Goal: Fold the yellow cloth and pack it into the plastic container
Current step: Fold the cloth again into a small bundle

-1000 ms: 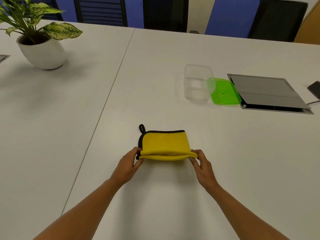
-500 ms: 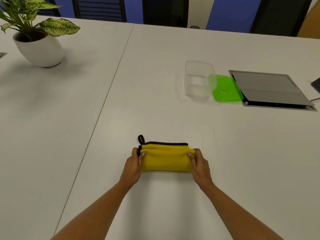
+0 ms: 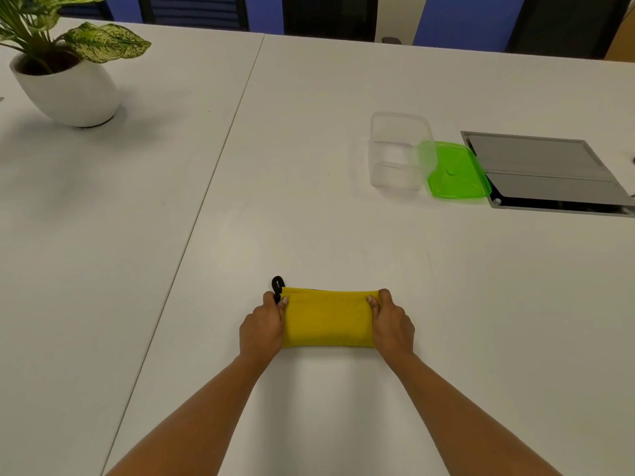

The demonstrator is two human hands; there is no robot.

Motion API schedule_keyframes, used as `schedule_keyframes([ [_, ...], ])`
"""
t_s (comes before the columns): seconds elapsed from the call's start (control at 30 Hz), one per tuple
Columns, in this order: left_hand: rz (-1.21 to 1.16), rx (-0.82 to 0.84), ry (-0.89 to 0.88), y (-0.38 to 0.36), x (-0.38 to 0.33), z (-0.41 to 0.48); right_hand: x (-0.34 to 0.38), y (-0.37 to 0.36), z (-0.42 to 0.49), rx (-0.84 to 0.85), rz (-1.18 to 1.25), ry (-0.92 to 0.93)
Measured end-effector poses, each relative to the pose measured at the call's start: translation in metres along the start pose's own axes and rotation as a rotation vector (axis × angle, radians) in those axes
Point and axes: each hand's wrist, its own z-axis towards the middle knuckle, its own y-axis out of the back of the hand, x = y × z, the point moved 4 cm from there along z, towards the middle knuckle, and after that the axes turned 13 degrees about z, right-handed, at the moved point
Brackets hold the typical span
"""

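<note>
White worktop (image 3: 309,218): yellow cloth (image 3: 326,317), long axis left-right; fingers (image 3: 283,301) of left hand (image 3: 263,326) and right hand (image 3: 391,322) pinch its 2 ends; plastic container (image 3: 395,176) upper right, right hand nearer.

Both bare forearms reach forward and converge. The left hand (image 3: 263,322) and right hand (image 3: 391,321) sit knuckles-up with thumbs on top, each gripping one end of the yellow cloth (image 3: 326,319).
</note>
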Motion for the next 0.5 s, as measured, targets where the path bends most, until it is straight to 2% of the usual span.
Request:
schedule_keyframes([
  [0.23, -0.024, 0.0, 0.042, -0.007, 0.002, 0.001, -0.002, -0.006, 0.001, -0.006, -0.066, 0.009],
  [0.4, -0.021, -0.008, 0.062, -0.006, -0.001, -0.001, -0.003, -0.007, -0.002, -0.045, 0.01, 0.011],
  [0.5, -0.105, -0.109, 0.115, 0.004, -0.002, -0.007, 0.001, -0.006, -0.002, -0.061, 0.016, 0.029],
])
